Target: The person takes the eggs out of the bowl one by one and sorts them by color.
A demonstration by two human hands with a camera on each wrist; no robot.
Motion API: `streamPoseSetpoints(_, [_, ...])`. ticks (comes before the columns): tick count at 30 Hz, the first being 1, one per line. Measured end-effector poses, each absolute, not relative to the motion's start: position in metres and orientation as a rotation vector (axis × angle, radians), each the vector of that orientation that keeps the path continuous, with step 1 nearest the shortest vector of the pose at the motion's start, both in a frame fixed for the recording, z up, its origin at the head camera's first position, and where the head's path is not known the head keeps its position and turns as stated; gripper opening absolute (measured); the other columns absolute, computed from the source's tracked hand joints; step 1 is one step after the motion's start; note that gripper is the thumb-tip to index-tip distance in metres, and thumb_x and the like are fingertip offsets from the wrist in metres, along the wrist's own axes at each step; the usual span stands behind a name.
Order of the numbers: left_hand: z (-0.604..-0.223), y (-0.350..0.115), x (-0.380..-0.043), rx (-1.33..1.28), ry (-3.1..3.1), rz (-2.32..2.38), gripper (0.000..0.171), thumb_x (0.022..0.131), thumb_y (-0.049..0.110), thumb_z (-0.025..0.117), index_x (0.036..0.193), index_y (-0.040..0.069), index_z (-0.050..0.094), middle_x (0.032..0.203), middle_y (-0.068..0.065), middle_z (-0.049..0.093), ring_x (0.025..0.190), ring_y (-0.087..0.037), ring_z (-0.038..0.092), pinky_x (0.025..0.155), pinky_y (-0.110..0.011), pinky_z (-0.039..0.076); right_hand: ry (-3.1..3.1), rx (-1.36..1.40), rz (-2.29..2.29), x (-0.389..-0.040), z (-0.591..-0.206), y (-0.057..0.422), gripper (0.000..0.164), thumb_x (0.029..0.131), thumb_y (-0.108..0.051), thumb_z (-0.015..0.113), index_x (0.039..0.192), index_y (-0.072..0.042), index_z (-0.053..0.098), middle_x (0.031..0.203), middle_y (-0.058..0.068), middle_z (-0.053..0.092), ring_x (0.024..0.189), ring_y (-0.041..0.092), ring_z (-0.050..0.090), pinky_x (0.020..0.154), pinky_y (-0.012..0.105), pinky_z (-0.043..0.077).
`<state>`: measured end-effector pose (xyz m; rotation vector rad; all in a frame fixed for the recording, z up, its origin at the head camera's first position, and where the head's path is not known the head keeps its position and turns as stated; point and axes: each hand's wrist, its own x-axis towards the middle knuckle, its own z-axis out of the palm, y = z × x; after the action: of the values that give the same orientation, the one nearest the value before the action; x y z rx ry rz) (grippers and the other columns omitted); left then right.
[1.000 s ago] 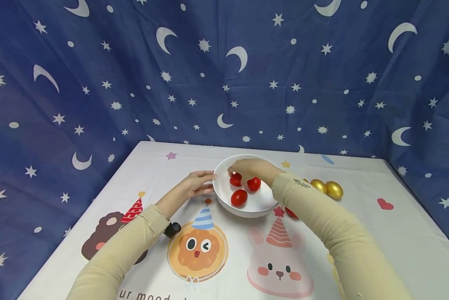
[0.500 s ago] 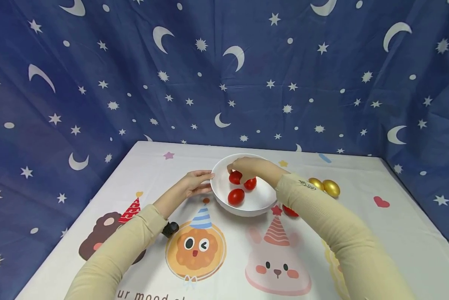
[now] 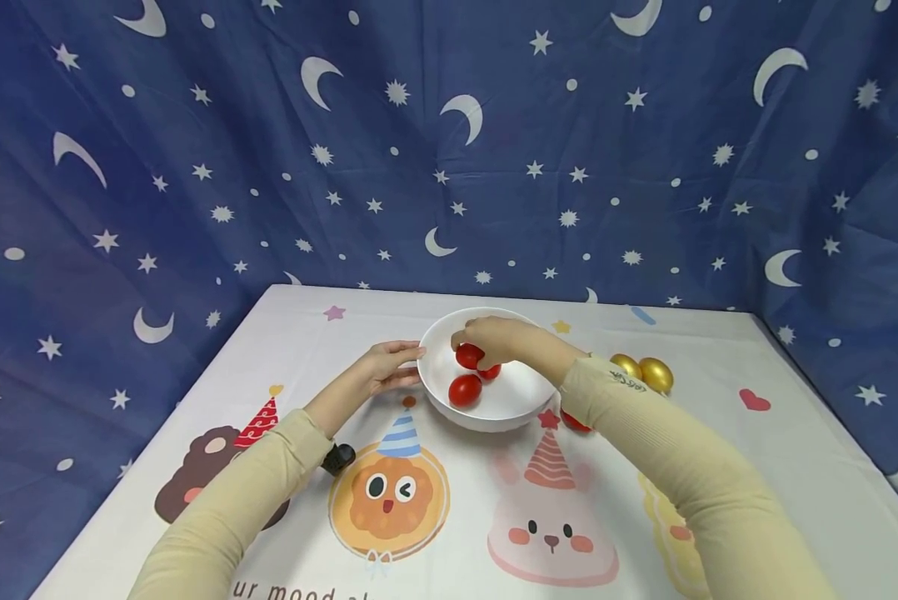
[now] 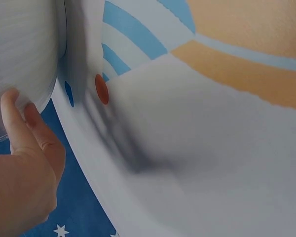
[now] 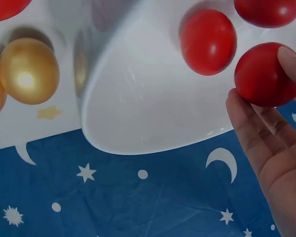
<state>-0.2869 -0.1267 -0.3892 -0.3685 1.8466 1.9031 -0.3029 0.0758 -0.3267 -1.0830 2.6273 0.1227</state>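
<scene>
A white bowl (image 3: 520,390) stands toward the back of the table. At its left rim my left hand (image 3: 385,367) grips it, thumb by the edge; in the left wrist view the fingertips (image 4: 11,101) touch the outer wall. Inside the bowl, my right hand (image 3: 494,337) holds a glossy red egg (image 5: 266,74) between thumb and fingers. Two more red eggs lie in the bowl: one nearer the front (image 3: 466,390), the other (image 3: 491,372) partly hidden behind the right hand's fingers.
Right of the bowl, a red egg (image 3: 575,422) is partly covered by the right sleeve. Gold eggs (image 3: 656,376) sit behind that forearm. A small black object (image 3: 340,458) pokes out from under the left forearm. A blue star-patterned curtain (image 3: 449,150) hangs behind the table.
The whole view has shifted slightly. One loose red egg has moved left within the bowl, closer to the held one. Both hands keep their holds.
</scene>
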Motion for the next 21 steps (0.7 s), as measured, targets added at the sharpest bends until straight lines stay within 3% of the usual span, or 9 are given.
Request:
streamPoseSetpoints(5, [-0.389,-0.126,-0.287,-0.350,1.849,1.895,0.048,0.094,0.019,0.059,0.139,0.008,0.044,0.136,-0.017,0.049,0.069,-0.009,0.065,0.071,-0.020,0.062,2.685,-1.100,0.084,-0.293,-0.325,0.080,0.040,0.081,-0.008,0.072,0.118,-0.013,0.060,0.110,0.010,0.061,0.101,0.024,0.058,0.092,0.033,0.057])
streamPoseSetpoints(12, [-0.386,-0.127,-0.290,-0.363,1.857,1.876,0.050,0.094,0.019,0.058,0.141,0.010,0.043,0.140,-0.017,0.044,0.087,-0.016,0.063,0.074,-0.020,0.062,2.736,-1.142,-0.028,-0.283,-0.320,0.089,0.040,0.081,-0.006,0.072,0.118,-0.012,0.060,0.108,0.011,0.063,0.100,0.024,0.060,0.092,0.033,0.058])
streamPoseSetpoints(17, [-0.388,-0.126,-0.288,-0.338,1.849,1.870,0.051,0.095,0.018,0.057,0.142,0.008,0.041,0.142,-0.019,0.043,0.076,-0.012,0.064,0.076,-0.020,0.061,2.775,-1.169,-0.094,-0.275,-0.323,0.100,0.041,0.080,-0.007,0.073,0.119,-0.010,0.060,0.108,0.010,0.064,0.100,0.023,0.061,0.091,0.033,0.058])
streamPoseSetpoints(21, [-0.387,-0.124,-0.287,-0.343,1.846,1.872,0.050,0.095,0.018,0.057,0.141,0.008,0.041,0.140,-0.018,0.044,0.082,-0.013,0.063,0.075,-0.019,0.061,2.806,-1.174,-0.205,-0.269,-0.327,0.111,0.042,0.079,-0.005,0.073,0.119,-0.007,0.060,0.108,0.010,0.064,0.100,0.023,0.061,0.091,0.032,0.058])
